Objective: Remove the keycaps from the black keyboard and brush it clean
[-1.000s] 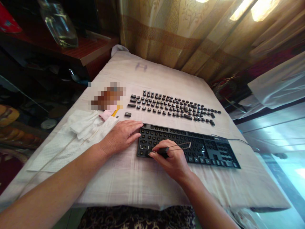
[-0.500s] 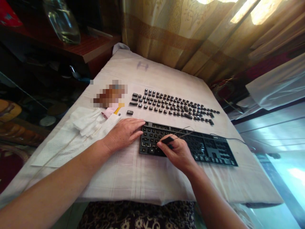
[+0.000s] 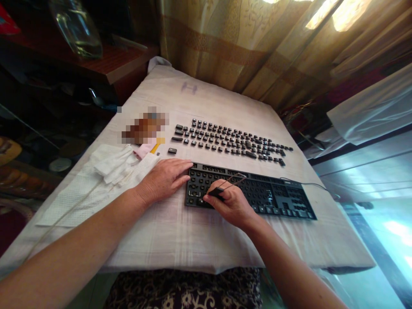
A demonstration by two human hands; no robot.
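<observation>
A black keyboard (image 3: 290, 196) lies on the cloth, with most of its switches bare and some keycaps on along its near row. My right hand (image 3: 232, 205) is closed round the black handle of a wire keycap puller (image 3: 216, 193), over the keyboard's left part; its wire loops point up and away. The puller's near end and any key at it are hard to make out. My left hand (image 3: 165, 178) lies with outstretched fingers against the keyboard's upper left corner, thumb apart at its left side. Beyond the keyboard, removed keycaps (image 3: 249, 154) lie in rows, with one wider keycap (image 3: 172, 150) nearer my left hand.
White tissue (image 3: 77, 189) and a crumpled white cloth (image 3: 111, 165) lie left, beside a yellow strip (image 3: 156, 146) and a blurred-out object (image 3: 143, 128). A cable (image 3: 304, 183) leaves the keyboard's far side. A glass jar (image 3: 79, 32) stands on the wooden cabinet; a curtain (image 3: 219, 51) hangs behind.
My right hand with the keycap puller has shifted slightly left over the keyboard, and the puller's handle has tilted. My left hand stays at the corner. The whole view has shifted a little.
</observation>
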